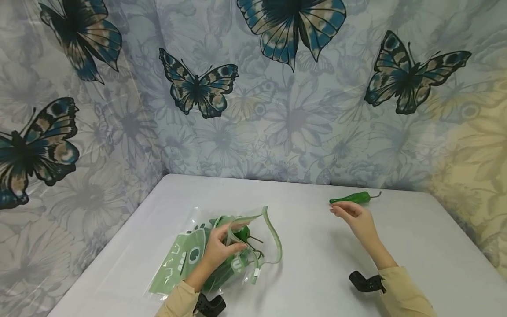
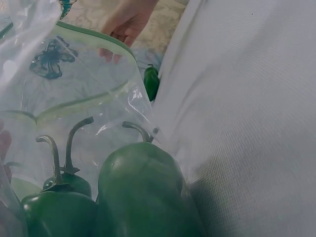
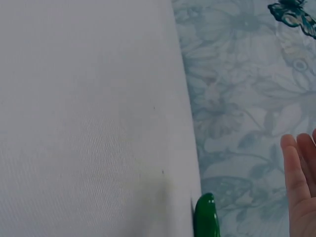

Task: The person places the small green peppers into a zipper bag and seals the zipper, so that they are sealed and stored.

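Observation:
My left hand [image 1: 222, 248] holds the rim of a clear and green zip bag [image 1: 180, 259], which lies on the table at the left with its mouth spread towards the right. Several green peppers [image 1: 243, 233] are inside it, stems pointing to the mouth; in the left wrist view the peppers [image 2: 143, 182] show close up through the plastic. One loose green pepper [image 1: 356, 197] lies near the table's back edge. Just in front of it hovers my right hand [image 1: 358, 222], fingers slightly bent. The right wrist view shows the fingers [image 3: 295, 173] apart from that pepper [image 3: 206, 217].
A white cloth covers the table [image 1: 309, 246]. Behind and to the left hangs a floral curtain [image 1: 253, 145] printed with butterflies, close to the table's back edge. A small white slider [image 1: 256, 272] sits on the bag's zip edge.

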A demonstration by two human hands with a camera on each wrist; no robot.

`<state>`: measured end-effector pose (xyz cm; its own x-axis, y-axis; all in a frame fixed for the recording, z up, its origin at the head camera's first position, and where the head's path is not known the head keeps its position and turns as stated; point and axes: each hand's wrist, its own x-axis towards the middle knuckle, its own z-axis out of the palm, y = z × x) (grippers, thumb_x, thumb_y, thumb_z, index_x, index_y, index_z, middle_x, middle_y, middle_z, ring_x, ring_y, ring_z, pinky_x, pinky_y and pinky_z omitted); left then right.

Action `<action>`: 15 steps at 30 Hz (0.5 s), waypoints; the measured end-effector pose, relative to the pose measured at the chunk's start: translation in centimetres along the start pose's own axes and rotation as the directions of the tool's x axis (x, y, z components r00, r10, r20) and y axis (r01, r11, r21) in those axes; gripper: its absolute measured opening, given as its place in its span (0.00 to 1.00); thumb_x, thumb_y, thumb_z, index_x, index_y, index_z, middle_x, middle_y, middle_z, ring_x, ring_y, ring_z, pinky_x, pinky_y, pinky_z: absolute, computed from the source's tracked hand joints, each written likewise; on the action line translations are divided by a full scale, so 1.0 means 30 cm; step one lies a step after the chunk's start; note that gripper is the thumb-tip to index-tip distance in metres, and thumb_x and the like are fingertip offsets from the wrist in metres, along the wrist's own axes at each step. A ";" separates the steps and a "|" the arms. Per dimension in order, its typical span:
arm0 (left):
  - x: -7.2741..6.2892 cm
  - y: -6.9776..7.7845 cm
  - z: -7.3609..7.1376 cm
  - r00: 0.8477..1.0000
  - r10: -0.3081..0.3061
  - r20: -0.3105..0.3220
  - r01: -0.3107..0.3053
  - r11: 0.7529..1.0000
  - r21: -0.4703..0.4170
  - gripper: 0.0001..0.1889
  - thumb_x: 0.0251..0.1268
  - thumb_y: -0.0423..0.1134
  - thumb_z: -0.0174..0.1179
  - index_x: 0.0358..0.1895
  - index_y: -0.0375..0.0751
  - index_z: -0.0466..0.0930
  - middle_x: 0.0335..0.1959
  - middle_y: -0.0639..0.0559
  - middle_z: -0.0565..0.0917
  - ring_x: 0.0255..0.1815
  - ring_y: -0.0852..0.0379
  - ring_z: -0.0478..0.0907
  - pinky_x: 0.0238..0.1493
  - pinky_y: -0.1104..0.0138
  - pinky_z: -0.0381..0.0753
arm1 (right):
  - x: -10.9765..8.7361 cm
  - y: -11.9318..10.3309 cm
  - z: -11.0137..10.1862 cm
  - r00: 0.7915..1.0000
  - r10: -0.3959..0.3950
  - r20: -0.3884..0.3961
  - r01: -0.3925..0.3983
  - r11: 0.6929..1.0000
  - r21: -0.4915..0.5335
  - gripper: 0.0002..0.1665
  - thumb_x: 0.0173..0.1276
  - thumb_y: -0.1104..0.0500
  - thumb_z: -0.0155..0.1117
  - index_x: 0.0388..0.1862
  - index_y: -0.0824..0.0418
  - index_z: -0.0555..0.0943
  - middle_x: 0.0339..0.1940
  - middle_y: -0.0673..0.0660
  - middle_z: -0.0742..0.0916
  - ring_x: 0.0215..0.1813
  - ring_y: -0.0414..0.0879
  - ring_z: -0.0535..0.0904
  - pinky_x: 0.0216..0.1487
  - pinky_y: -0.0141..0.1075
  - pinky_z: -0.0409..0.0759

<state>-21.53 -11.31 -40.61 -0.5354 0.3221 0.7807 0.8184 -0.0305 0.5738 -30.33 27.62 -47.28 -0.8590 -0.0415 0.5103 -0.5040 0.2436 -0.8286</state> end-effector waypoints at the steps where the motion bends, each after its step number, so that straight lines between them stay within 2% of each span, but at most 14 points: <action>1: 0.000 -0.001 0.002 1.000 -0.004 0.000 0.004 1.000 -0.003 0.23 0.55 0.37 0.63 0.46 0.19 0.73 0.41 0.29 0.76 0.44 0.41 0.75 0.36 0.55 0.75 | 0.009 0.035 -0.017 1.000 -0.004 -0.017 0.004 1.000 -0.009 0.17 0.63 0.54 0.60 0.46 0.65 0.79 0.38 0.59 0.83 0.39 0.45 0.80 0.41 0.30 0.76; 2: 0.000 -0.003 0.005 1.000 -0.005 0.000 0.005 1.000 -0.007 0.23 0.55 0.37 0.63 0.46 0.19 0.73 0.41 0.29 0.77 0.44 0.41 0.74 0.38 0.54 0.75 | 0.017 0.047 -0.029 0.999 0.008 -0.036 -0.009 1.000 -0.024 0.19 0.62 0.52 0.60 0.45 0.65 0.79 0.37 0.59 0.84 0.39 0.46 0.80 0.41 0.31 0.76; 6: 0.005 -0.005 0.013 1.000 0.002 0.004 -0.001 1.000 -0.030 0.23 0.55 0.37 0.63 0.46 0.19 0.72 0.41 0.29 0.76 0.33 0.48 0.76 0.31 0.61 0.74 | 0.050 0.081 -0.075 0.996 0.002 -0.088 -0.010 0.996 -0.088 0.19 0.61 0.49 0.61 0.43 0.63 0.80 0.35 0.57 0.84 0.36 0.44 0.81 0.38 0.29 0.77; 8: 0.011 -0.006 0.015 1.000 0.016 0.008 -0.016 0.999 -0.038 0.23 0.55 0.38 0.63 0.46 0.18 0.72 0.41 0.28 0.76 0.33 0.52 0.76 0.30 0.63 0.74 | 0.064 0.098 -0.093 0.992 0.012 -0.129 -0.029 0.990 -0.137 0.18 0.61 0.50 0.61 0.42 0.62 0.81 0.34 0.55 0.84 0.35 0.42 0.81 0.36 0.27 0.77; 9: 0.013 -0.006 0.015 1.000 0.022 0.008 -0.021 0.999 -0.045 0.24 0.55 0.38 0.63 0.45 0.18 0.72 0.41 0.27 0.76 0.33 0.54 0.76 0.28 0.63 0.73 | 0.072 0.108 -0.100 0.989 0.008 -0.148 -0.033 0.986 -0.162 0.17 0.61 0.51 0.61 0.41 0.62 0.81 0.33 0.54 0.84 0.34 0.41 0.80 0.36 0.27 0.77; 11: 0.015 -0.006 0.011 1.000 0.029 0.003 -0.029 0.998 -0.048 0.24 0.55 0.40 0.62 0.45 0.17 0.72 0.41 0.27 0.76 0.41 0.52 0.77 0.31 0.60 0.74 | 0.087 0.124 -0.107 0.983 0.013 -0.182 -0.049 0.980 -0.191 0.17 0.60 0.50 0.62 0.41 0.62 0.82 0.32 0.53 0.84 0.33 0.39 0.80 0.35 0.25 0.76; 15: 0.005 -0.006 -0.002 1.000 0.028 -0.013 -0.029 0.999 -0.043 0.25 0.55 0.41 0.62 0.44 0.18 0.72 0.40 0.27 0.76 0.43 0.49 0.76 0.36 0.61 0.75 | 0.109 0.152 -0.111 0.975 0.029 -0.220 -0.075 0.976 -0.203 0.19 0.60 0.49 0.62 0.40 0.63 0.82 0.30 0.52 0.85 0.32 0.39 0.80 0.33 0.24 0.76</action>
<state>-21.77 -11.32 -40.56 -0.5151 0.3084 0.7997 0.8236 -0.0804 0.5615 -35.14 31.83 -48.62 -0.8325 0.1794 0.5241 -0.4096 0.4376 -0.8005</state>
